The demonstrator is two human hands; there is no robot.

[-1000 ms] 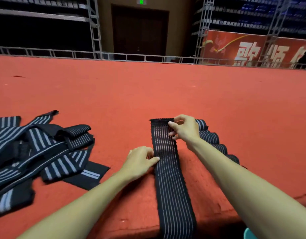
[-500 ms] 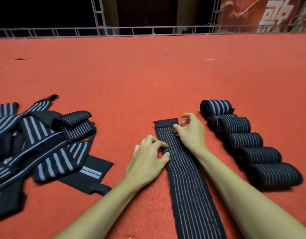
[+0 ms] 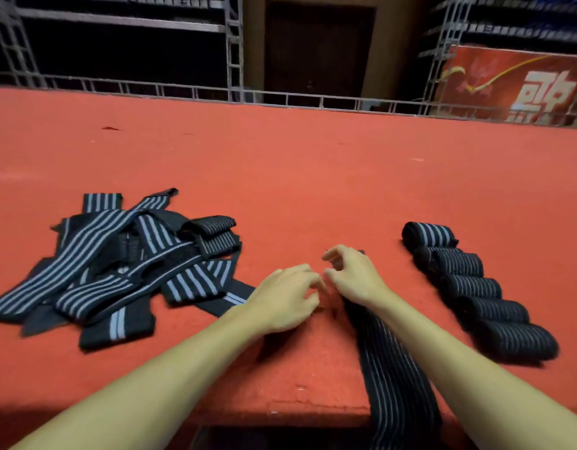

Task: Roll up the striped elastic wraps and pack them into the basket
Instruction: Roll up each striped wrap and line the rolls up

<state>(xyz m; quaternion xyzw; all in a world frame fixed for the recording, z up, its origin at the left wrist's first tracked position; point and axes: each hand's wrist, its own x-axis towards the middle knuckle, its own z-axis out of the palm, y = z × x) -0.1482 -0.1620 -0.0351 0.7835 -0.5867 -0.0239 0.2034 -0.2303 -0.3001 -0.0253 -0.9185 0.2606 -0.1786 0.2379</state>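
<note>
The far end of the long black pinstriped elastic wrap (image 3: pixel 387 368) is pinched by the curled right hand (image 3: pixel 355 277), apparently to start rolling; the hold of the half-curled left hand (image 3: pixel 287 298) beside it cannot be determined.

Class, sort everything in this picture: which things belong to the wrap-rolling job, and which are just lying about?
Part of the job:
flat wrap at the right hand
loose wrap pile
row of rolled wraps

Just there:
red banner
dark door
metal railing
</note>
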